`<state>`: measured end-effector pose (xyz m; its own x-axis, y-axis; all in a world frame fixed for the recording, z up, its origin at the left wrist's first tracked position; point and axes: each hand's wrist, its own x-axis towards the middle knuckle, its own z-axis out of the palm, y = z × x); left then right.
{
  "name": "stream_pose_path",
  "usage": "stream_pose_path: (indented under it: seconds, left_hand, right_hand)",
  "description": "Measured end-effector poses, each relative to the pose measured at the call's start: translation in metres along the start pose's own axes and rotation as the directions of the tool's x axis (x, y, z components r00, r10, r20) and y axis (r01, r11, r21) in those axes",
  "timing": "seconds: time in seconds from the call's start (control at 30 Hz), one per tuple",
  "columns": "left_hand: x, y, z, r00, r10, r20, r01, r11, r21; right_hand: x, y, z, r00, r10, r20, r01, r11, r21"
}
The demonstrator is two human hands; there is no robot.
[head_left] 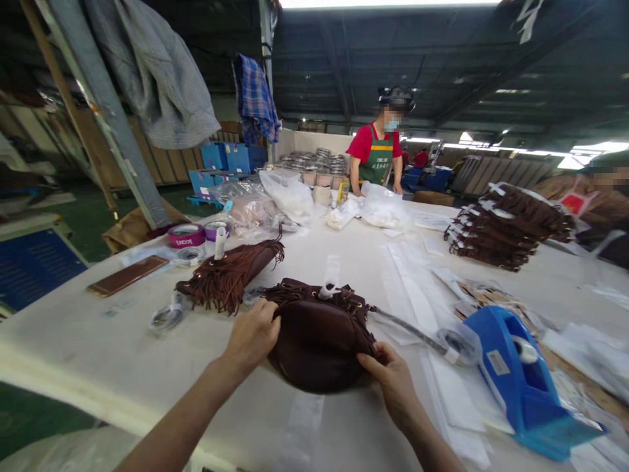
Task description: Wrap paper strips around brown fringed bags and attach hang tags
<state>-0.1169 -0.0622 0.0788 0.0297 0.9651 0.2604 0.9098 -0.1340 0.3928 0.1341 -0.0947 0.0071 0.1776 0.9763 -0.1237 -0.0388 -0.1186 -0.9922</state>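
A dark brown leather bag lies on the white table in front of me, its rounded smooth base toward me and its gathered, fringed top facing away. My left hand grips the bag's left edge, fingers curled round it. On the opposite edge, my right hand pinches the leather between thumb and fingers. White wrapping sticks up from the gathered top. From the bag's right side a wrapped strap runs out to a coil in plastic. Another fringed brown bag rests just beyond my left hand.
A blue tape dispenser stands at the right, near white sheets. Stacked fringed bags sit at the far right. A phone, tape rolls and a wrapped coil are at the left. A co-worker stands across the table.
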Motion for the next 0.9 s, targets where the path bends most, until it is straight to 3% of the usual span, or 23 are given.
stream_pose_path:
  seconds: [0.13, 0.23, 0.33, 0.4, 0.47, 0.53, 0.57, 0.63, 0.77, 0.9]
  left_hand:
    - [0.032, -0.019, -0.026, 0.989, 0.017, 0.147, -0.005, 0.997, -0.078]
    - [0.040, -0.040, -0.042, 0.992, -0.126, 0.025, 0.127, 0.991, -0.052]
    - [0.026, -0.052, -0.040, 0.960, -0.243, -0.142, 0.236, 0.970, -0.066]
    - [0.010, -0.053, -0.028, 0.963, -0.262, -0.059, 0.247, 0.950, -0.189]
    - [-0.006, -0.049, -0.012, 0.949, -0.279, 0.148, 0.316, 0.825, -0.469]
    - [-0.015, -0.044, 0.002, 0.902, -0.308, 0.303, 0.429, 0.557, -0.711]
    - [-0.017, -0.042, 0.007, 0.878, -0.331, 0.346, 0.466, 0.429, -0.774]
    - [-0.014, -0.040, 0.015, 0.847, -0.372, 0.380, 0.495, 0.289, -0.819]
    - [0.000, -0.042, 0.022, 0.819, -0.391, 0.419, 0.511, 0.168, -0.843]
    - [0.007, -0.039, 0.023, 0.829, -0.399, 0.392, 0.485, 0.162, -0.860]
  right_hand:
    - [-0.002, -0.001, 0.000, 1.000, -0.010, -0.015, 0.010, 1.000, -0.007]
    - [-0.003, 0.000, 0.001, 1.000, -0.012, -0.025, 0.012, 1.000, 0.000]
    - [-0.005, -0.001, 0.000, 1.000, 0.017, 0.012, -0.017, 1.000, 0.022]
    - [-0.008, -0.004, -0.003, 0.997, 0.050, 0.058, -0.054, 0.997, 0.057]
    - [-0.010, -0.007, -0.007, 0.992, 0.081, 0.091, -0.091, 0.990, 0.110]
    - [-0.012, -0.009, -0.010, 0.987, 0.111, 0.116, -0.130, 0.976, 0.175]
    - [-0.012, -0.009, -0.011, 0.984, 0.128, 0.127, -0.153, 0.965, 0.212]
    - [-0.010, -0.010, -0.012, 0.976, 0.160, 0.149, -0.198, 0.937, 0.287]
    - [-0.002, -0.012, -0.008, 0.969, 0.212, 0.123, -0.243, 0.906, 0.346]
    - [0.005, -0.017, -0.005, 0.969, 0.216, 0.123, -0.246, 0.907, 0.341]
